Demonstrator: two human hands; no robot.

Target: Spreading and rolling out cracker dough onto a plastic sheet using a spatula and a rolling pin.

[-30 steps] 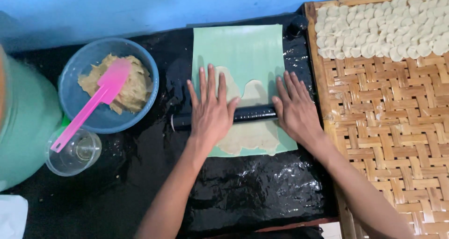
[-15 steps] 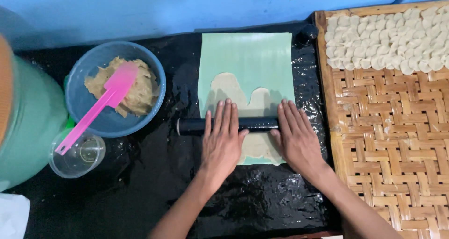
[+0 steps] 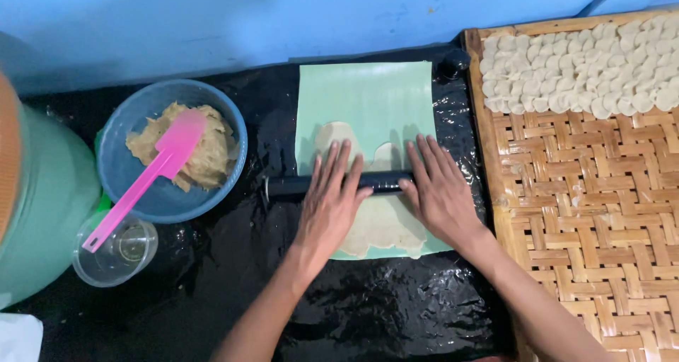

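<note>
Both hands lie flat, palms down, on a black roller (image 3: 339, 184) that runs crosswise over a thin sheet of dough (image 3: 378, 213). The left hand (image 3: 331, 200) has its fingers spread and straight, gripping nothing; the right hand (image 3: 438, 188) is the same, fingers splayed over the roller's right end. The dough rests on a pale green mat (image 3: 368, 100), which sits on black plastic (image 3: 368, 312). To the left stands a blue bowl (image 3: 117, 185) of tan filling (image 3: 212, 153) with a pink spatula (image 3: 152, 174) in it, its handle reaching over a clear cup (image 3: 117, 252). On the right, a woven tray (image 3: 587, 213) carries rows of small dough rounds (image 3: 580, 68) along its far edge
</note>
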